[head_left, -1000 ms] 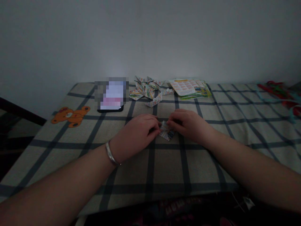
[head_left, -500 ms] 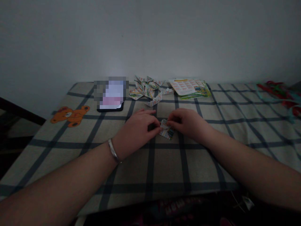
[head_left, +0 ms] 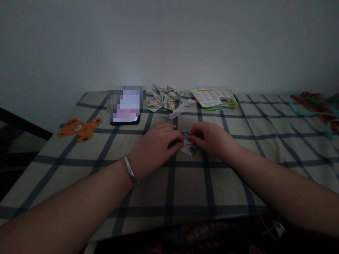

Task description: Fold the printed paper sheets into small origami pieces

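A small folded piece of printed paper (head_left: 188, 149) lies low over the checked tablecloth, between my two hands. My left hand (head_left: 162, 141), with a silver bangle at the wrist, pinches its left side between thumb and forefinger. From the other side my right hand (head_left: 209, 138) pinches its upper right edge, the fingers curled. Parts of the paper are hidden behind the fingertips. Beyond the hands sits a cluster of folded paper pieces (head_left: 168, 102), and one boat-like folded piece (head_left: 174, 113) lies nearest to my left hand.
A stack of printed sheets (head_left: 212, 98) lies at the back by the wall. Left of the folded pieces is a phone (head_left: 126, 109) with a lit, blurred screen. An orange bear cutout (head_left: 81, 129) rests at the left, and red and green ribbons (head_left: 315, 107) lie far right.
Both hands stay in nearly the same place on the folded paper. Its upper part looks slightly shifted between the fingertips. The whole view has moved a little.
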`<state>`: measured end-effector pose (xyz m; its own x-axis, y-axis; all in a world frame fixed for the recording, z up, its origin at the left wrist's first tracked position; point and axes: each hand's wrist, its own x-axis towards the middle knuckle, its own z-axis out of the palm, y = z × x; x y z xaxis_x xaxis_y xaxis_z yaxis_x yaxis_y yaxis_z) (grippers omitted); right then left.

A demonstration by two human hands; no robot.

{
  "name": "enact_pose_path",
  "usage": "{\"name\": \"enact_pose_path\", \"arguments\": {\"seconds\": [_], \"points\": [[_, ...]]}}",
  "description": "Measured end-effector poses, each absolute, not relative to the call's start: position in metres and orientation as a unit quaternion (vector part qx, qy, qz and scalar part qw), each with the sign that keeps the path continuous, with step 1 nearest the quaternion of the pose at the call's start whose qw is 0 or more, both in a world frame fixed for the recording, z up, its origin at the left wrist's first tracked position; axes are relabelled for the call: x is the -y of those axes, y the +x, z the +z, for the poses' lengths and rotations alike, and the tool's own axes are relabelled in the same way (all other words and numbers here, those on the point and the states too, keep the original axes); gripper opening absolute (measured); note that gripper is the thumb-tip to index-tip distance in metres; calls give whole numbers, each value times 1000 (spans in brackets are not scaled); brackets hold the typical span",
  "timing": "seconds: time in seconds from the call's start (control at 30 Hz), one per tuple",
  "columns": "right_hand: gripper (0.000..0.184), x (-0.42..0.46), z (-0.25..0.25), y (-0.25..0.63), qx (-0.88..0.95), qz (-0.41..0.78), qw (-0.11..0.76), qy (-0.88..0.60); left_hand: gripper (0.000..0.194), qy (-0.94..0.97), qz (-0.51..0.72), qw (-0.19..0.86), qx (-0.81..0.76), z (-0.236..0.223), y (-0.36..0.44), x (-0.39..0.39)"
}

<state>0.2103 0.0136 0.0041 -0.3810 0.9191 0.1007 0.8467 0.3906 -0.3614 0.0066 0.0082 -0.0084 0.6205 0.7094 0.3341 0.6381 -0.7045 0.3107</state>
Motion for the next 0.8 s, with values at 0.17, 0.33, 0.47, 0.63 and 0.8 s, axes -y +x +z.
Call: {"name": "enact_pose_path", "arguments": {"seconds": [0.17,0.33,0.47,0.63,0.8], "points": [[7,-13,5,209,824,116,134,-538,12,922,206,36,-326,-10,4,-8],[8,-13,4,210,825,110,138,-536,15,930,197,18,-311,-6,5,-7],[8,-15,2,210,827,115,141,-533,15,938,198,-11,-284,-3,5,-6],[6,-15,0,212,832,113,154,-521,15,944,158,-32,-289,-1,5,-4],[7,-12,4,219,855,100,169,-479,14,947,138,-45,-285,0,5,-2]]}}
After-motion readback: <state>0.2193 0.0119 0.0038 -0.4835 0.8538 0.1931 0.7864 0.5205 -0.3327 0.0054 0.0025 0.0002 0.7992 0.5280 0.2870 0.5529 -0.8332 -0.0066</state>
